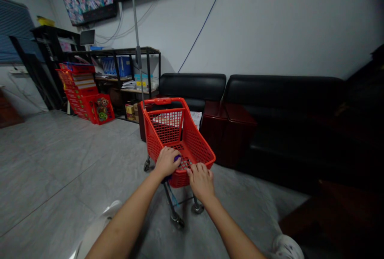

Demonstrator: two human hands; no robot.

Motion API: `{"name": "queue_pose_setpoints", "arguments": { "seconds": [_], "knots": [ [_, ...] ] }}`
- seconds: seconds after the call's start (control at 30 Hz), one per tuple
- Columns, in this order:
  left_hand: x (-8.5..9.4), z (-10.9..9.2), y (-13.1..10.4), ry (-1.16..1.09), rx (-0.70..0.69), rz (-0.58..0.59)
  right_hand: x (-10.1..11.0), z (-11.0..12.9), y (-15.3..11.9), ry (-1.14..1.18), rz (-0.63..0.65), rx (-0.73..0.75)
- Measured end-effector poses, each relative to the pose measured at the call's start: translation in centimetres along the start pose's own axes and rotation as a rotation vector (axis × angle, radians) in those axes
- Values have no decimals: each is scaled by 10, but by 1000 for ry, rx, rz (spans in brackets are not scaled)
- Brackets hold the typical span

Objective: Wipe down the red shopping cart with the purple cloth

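Note:
A red plastic shopping cart with lattice basket walls stands in front of me on grey wheel legs. At the near left corner of the basket, my left hand is closed over the rim. Under its fingers is a dark purple, cloth-like thing, partly hidden by the hand. My right hand curls its fingers over the near rim, thumb on the basket's front edge. Through the lattice the basket floor shows. A thin grey pole rises by the cart's handle.
Black sofas with dark red wooden armrests line the wall behind the cart. Left of them stand a shelf with blue folders and a stack of red boxes. Screens hang above. My shoes show on the grey tiled floor.

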State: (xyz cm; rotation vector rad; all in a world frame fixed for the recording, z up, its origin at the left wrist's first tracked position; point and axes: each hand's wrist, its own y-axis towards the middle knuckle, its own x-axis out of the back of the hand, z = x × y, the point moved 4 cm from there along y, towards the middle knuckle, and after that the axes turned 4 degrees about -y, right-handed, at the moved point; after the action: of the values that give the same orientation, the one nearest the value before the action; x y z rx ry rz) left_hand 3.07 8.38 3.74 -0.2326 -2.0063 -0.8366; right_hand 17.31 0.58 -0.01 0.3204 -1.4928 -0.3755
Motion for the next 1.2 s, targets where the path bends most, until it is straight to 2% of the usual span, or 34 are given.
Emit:
{"name": "queue_pose_setpoints", "arguments": {
  "seconds": [0.13, 0.27, 0.43, 0.5, 0.57, 0.67, 0.77, 0.87, 1.0, 1.2],
  "knots": [
    [8, 31, 11, -16, 118, -59, 2, 17, -5, 0, -12, -6],
    [16, 52, 6, -42, 140, -89, 1, 31, -7, 41, -18, 49],
    [26, 64, -4, -146, 97, -119, 1, 19, 7, 87, -23, 132],
    [26, 59, -11, -153, 109, -153, 0, 13, 12, 89, -16, 178],
    [22, 46, -22, -124, 159, -199, -3, 9, 15, 63, 5, 202],
    [9, 14, -44, -22, 254, -254, -5, 4, 16, 2, 14, 184],
    [-2, -17, -60, 61, 280, -295, -6, 0, 17, -33, 22, 188],
    [-5, -27, -64, 88, 285, -303, -5, -1, 15, -45, 26, 194],
    [3, -11, -62, 108, 242, -277, -3, 11, 11, -41, 12, 162],
    [25, 36, -63, 77, 236, -210, -3, 29, 14, 15, 16, 213]
  ]
}}
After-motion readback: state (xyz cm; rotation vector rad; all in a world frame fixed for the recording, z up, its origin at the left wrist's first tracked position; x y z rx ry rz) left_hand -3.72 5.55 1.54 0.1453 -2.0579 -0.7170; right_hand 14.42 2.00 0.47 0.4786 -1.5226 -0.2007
